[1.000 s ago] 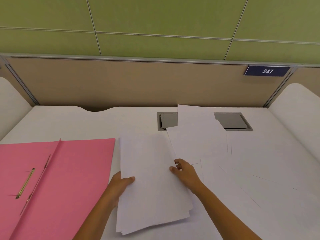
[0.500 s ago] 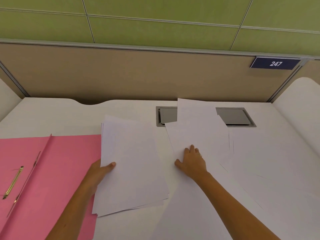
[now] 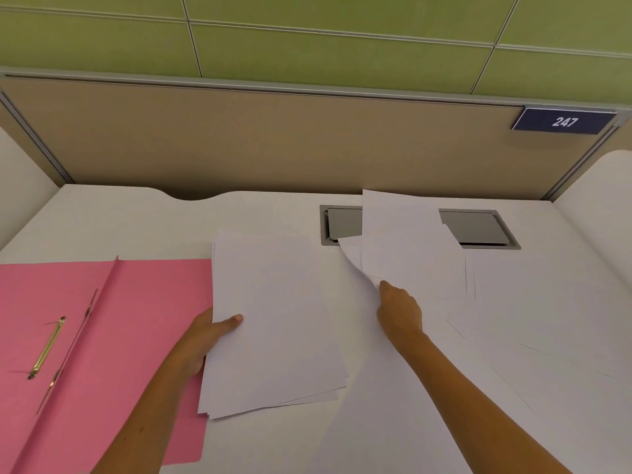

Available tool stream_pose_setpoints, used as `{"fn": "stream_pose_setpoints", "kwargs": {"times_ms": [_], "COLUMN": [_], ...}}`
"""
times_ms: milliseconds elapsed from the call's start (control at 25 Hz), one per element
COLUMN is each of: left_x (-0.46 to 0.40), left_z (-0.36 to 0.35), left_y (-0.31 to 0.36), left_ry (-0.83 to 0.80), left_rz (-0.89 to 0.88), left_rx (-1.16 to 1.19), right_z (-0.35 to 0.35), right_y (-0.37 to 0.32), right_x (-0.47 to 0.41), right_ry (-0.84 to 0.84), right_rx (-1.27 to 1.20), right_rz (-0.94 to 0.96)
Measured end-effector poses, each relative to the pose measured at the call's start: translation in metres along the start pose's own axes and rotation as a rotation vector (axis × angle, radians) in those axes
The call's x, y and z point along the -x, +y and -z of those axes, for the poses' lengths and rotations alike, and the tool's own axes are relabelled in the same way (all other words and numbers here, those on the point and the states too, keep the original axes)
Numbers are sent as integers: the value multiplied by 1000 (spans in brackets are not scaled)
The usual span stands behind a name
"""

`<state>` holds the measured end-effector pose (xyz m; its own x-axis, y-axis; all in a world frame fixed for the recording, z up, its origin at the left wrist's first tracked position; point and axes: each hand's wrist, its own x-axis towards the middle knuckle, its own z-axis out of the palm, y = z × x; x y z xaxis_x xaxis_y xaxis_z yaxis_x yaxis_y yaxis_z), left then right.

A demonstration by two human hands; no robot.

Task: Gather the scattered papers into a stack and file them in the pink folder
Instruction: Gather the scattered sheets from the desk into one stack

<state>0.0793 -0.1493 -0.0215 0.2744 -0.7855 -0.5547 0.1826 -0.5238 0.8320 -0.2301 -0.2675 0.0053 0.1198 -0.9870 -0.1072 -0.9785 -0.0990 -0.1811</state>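
On the white table (image 3: 143, 217) lies one open pink card folder (image 3: 130, 336), spread flat at the left, with one brass fastener bar (image 3: 48, 347) on its left leaf. The left hand (image 3: 201, 340) holds one loosely squared stack of white paper sheets (image 3: 273, 319) by its left edge, thumb on top and the fingers underneath; the stack's left edge overlaps the folder's right leaf, and several sheet corners fan out at its near end, too close together to count. The right hand (image 3: 400, 313) pinches the left edge of one white sheet (image 3: 355, 261) and lifts it so that it curls up off the table; its fingers are hidden behind the paper. Just behind that lies another white sheet (image 3: 400, 241), covering the middle of one grey recessed cable hatch (image 3: 478, 229) set in the table. More loose white sheets (image 3: 530, 336) overlap on the right side of the table, their edges too faint to count. At the back stands one tan partition panel (image 3: 273, 138) carrying one dark blue number plate (image 3: 564, 121) that reads 247, with a green panelled wall (image 3: 307, 12) above it.
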Motion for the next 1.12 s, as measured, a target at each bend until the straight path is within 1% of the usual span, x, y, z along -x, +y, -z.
{"fn": "stream_pose_setpoints", "kwargs": {"times_ms": [80, 160, 200, 240, 280, 320, 400, 480, 600, 640, 720, 800, 880, 1000, 1120], "left_x": [1, 1, 2, 2, 3, 5, 6, 6, 1, 0, 3, 6, 3, 1, 0], "left_z": [1, 1, 2, 1, 2, 2, 3, 4, 6, 5, 5, 6, 11, 12, 10], "left_y": [1, 3, 3, 4, 5, 6, 7, 8, 8, 9, 11, 11, 5, 0, -2], "left_ry": [-23, -43, -52, -60, -69, -77, -77, -44, 3, -9, -81, -161, -210, -232, -197], "left_rz": [8, 9, 8, 6, -2, -5, -9, -3, 69, 86, 90, 29, -43, -68, -86], "left_rx": [-4, -8, -7, -8, -10, -16, -21, -23, 106, 145, 152, 100, 7, -97, -111], "right_z": [7, 10, 12, 12, 10, 7, -4, -19, -42, -48, -56, -62, -65, -68, -55], "right_y": [-3, -17, -28, -38, -47, -54, -61, -59, -41, -34, -23, -16, -18, -27, -35], "right_x": [1, 6, 11, 16, 22, 29, 44, 59, 75, 79, 85, 89, 92, 94, 95], "right_ry": [84, 200, 280, 374, 452, 496, 460, 396, 284, 252, 183, 118, 74, 55, 8], "right_rx": [-88, -243, -321, -358, -350, -329, -288, -236, -139, -116, -74, -46, -78, -121, -106], "right_rz": [3, 68, 161, 300, 443, 572, 780, 931, 1041, 1058, 1082, 1100, 1077, 1044, 1052]}}
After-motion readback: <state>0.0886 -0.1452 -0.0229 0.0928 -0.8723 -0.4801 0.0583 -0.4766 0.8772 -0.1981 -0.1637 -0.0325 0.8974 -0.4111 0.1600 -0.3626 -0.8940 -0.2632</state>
